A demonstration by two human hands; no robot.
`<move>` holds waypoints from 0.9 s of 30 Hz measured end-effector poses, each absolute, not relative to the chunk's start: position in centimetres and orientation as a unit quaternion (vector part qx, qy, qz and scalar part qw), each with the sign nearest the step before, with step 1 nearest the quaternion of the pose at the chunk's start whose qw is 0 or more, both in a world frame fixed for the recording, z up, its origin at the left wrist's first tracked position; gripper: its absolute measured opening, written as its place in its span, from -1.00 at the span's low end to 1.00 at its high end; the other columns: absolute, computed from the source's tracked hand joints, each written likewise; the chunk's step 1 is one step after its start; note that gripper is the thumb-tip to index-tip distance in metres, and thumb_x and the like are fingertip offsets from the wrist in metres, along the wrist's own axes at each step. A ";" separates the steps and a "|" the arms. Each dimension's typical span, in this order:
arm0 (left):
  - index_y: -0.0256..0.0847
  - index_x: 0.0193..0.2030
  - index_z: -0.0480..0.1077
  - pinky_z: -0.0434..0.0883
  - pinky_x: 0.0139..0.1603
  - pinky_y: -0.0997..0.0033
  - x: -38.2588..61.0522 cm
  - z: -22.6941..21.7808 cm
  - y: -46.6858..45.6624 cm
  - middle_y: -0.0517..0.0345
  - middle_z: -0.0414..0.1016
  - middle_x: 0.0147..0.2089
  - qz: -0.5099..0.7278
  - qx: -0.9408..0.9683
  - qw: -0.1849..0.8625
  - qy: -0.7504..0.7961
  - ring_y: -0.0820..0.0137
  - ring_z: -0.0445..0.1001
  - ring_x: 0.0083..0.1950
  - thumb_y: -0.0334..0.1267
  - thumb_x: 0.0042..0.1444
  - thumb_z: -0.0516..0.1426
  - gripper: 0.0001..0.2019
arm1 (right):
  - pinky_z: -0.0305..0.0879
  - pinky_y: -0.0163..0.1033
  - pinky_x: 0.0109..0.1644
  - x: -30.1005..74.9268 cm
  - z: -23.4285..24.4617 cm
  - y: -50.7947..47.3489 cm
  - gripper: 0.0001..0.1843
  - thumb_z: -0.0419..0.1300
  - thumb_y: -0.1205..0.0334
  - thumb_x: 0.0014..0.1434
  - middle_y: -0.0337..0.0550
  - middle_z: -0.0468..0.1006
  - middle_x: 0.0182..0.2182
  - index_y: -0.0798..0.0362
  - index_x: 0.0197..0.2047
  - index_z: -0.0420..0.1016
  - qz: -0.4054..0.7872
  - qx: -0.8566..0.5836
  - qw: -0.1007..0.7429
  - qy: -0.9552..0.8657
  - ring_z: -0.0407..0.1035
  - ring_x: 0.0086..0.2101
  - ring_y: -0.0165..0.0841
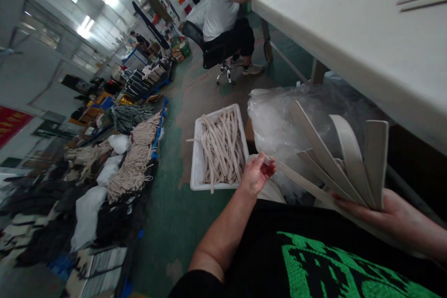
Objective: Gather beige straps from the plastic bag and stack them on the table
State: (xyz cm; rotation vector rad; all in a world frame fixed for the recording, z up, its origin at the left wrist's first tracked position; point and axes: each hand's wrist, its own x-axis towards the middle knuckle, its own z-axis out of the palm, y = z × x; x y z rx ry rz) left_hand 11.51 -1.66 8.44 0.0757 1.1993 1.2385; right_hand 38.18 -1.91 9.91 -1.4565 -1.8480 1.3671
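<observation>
My right hand is closed under a fanned bunch of beige strips, gripping their lower ends near my lap. One long strip runs from that bunch leftward, and my left hand pinches its far end between thumb and fingers. Just left of my left hand, a white tray full of more beige strips sits on the floor.
A crumpled clear plastic bag lies behind the hands. A white table spans the upper right, with a few strips on it. Another person sits on an office chair beyond. Piles of cords and fabric line the green floor at left.
</observation>
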 end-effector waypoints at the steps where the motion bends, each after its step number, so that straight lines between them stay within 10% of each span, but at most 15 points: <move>1: -0.31 -0.40 0.48 0.43 -0.27 0.43 11.6 8.5 -1.7 0.08 0.58 -0.38 0.543 0.040 0.650 0.530 0.45 0.50 -0.42 -0.03 -0.02 0.42 -0.64 | 0.63 0.01 -0.11 37.8 10.1 -1.9 -0.50 0.28 -0.31 -0.14 -0.08 0.74 -0.28 -0.08 -0.35 0.71 0.513 -0.505 0.200 -0.664 0.64 -0.24 0.03; 27: -0.30 -0.34 0.52 0.42 -0.29 0.43 11.2 7.0 -2.2 0.10 0.60 -0.33 0.462 0.049 0.710 0.530 0.46 0.49 -0.40 -0.05 0.00 0.41 -0.67 | 0.62 -0.06 -0.16 37.3 9.8 -1.8 -0.53 0.23 -0.22 0.03 -0.07 0.73 -0.31 0.01 -0.31 0.72 0.537 -0.437 0.160 -0.704 0.63 -0.29 -0.02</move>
